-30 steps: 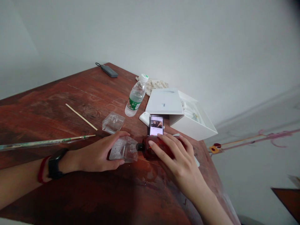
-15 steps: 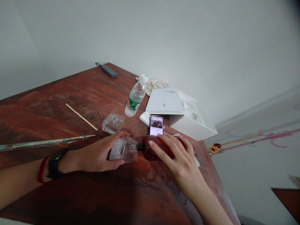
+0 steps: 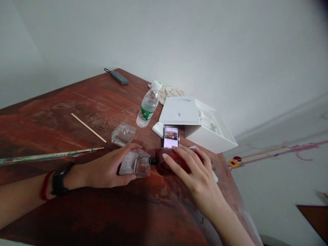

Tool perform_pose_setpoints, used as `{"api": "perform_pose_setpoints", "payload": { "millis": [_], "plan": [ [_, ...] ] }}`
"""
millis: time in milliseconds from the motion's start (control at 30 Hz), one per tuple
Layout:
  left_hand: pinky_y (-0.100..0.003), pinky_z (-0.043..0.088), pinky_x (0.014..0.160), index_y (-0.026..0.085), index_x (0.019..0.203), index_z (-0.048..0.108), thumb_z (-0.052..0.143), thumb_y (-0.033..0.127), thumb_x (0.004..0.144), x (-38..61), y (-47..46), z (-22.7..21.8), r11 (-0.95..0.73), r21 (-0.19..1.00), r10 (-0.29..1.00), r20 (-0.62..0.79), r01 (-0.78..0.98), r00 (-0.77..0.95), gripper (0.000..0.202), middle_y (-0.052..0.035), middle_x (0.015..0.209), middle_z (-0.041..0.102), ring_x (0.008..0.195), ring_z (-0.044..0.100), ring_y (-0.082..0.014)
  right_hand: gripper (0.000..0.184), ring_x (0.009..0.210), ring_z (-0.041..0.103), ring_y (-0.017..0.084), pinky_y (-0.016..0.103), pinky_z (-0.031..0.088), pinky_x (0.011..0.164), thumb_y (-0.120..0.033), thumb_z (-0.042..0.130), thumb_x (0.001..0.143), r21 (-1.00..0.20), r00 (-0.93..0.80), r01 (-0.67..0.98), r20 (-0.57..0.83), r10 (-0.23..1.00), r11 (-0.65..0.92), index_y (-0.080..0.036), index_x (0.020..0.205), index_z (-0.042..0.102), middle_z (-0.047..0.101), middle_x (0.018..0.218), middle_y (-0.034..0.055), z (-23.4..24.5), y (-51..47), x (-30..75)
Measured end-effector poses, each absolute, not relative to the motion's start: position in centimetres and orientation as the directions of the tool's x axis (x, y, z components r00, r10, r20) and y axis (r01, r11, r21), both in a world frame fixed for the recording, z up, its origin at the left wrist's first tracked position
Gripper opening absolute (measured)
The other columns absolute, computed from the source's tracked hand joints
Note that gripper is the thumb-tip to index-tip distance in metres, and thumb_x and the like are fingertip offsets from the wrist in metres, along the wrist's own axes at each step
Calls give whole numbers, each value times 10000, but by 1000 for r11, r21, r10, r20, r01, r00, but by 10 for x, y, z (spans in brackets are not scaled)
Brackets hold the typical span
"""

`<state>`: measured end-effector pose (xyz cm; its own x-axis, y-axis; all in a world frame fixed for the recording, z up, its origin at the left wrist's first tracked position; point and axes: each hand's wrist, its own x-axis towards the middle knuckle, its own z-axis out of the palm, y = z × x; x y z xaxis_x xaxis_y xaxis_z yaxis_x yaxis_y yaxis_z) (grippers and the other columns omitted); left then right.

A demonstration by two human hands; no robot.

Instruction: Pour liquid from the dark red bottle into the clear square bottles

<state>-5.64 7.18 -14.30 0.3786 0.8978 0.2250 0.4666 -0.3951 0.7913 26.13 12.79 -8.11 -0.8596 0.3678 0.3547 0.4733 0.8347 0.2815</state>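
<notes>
My left hand (image 3: 110,167), with a dark watch and a red band at the wrist, is wrapped round a clear square bottle (image 3: 135,163) with droplets inside it. That bottle lies tilted, its neck towards the right. Under the fingers of my right hand (image 3: 196,167) lies a dark red-brown bottle (image 3: 166,162) on its side, gripped from above. Its black neck (image 3: 153,160) meets the mouth of the clear bottle; whether one sits inside the other I cannot tell. A second clear square piece (image 3: 124,133) with a round stub rests just beyond my left hand.
A water bottle (image 3: 148,107) with a green label stands behind. A lit phone (image 3: 171,137) leans near a white box (image 3: 210,136) and its lid (image 3: 179,111). Chopsticks (image 3: 88,127), one wrapped pair (image 3: 51,156), and a grey device (image 3: 119,78) lie leftward. Wet patches (image 3: 164,191) mark the table.
Both hands and the two bottles they hold stay in nearly the same place. The picture on the phone screen has changed.
</notes>
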Motion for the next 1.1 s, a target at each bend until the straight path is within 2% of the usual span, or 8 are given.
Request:
{"api": "perform_pose_setpoints", "payload": {
  "millis": [333,733,1100],
  "plan": [
    [-494,509,1203,254,1571,389,732,369,945,-57,72,-144,-398,796,897,232,456,377,723,-155,1540,632,1374,660,-354,579,1400,608,364,598,404,1153,-127,591,1082,280,-857,477,359,370,833,-288,1634,525,679,1493,182,-81,129,261],
    [-441,516,1192,269,1578,383,710,354,963,-57,72,-143,-397,785,896,219,476,385,702,-129,1551,628,1382,661,-330,595,1406,611,355,600,387,1183,-138,619,1076,270,-856,484,343,387,832,-293,1642,518,681,1493,174,-80,128,261],
    [-472,514,1193,261,1588,371,705,349,970,-57,71,-145,-387,794,898,209,469,387,708,-146,1548,634,1389,655,-344,565,1389,614,357,597,405,1154,-138,597,1081,276,-856,484,348,383,830,-283,1623,538,689,1475,176,-80,127,259]
  ]
}}
